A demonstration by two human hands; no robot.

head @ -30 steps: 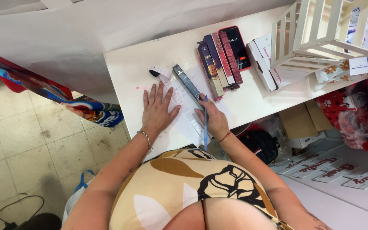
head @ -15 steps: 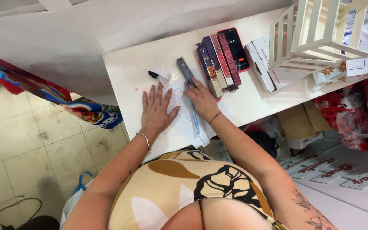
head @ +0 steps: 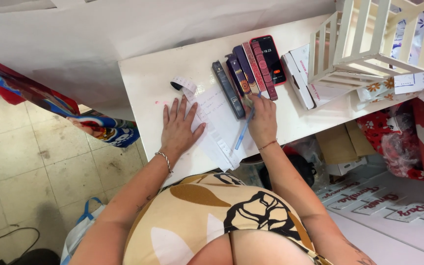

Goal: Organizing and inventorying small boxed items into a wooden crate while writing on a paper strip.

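Observation:
My left hand (head: 180,128) lies flat with fingers spread on the white table (head: 148,78), its edge on a white sheet of paper (head: 218,128). My right hand (head: 262,120) holds a blue pen (head: 242,132) that points down and left over the paper. Its fingertips touch the near ends of a row of slim boxes: a dark one (head: 227,88) on the left, then patterned dark and red ones (head: 251,68). A phone in a red case (head: 272,59) lies to the right of the row.
A curled paper strip (head: 183,84) lies above my left hand. White cartons (head: 300,73) and a white slatted wooden crate (head: 374,39) stand at the right. Cardboard and red bags (head: 393,142) sit below the table; tiled floor is on the left.
The dark slim box went from lying slanted on the paper to standing beside the row of boxes. My right hand moved up and right with the pen. The left hand stayed flat.

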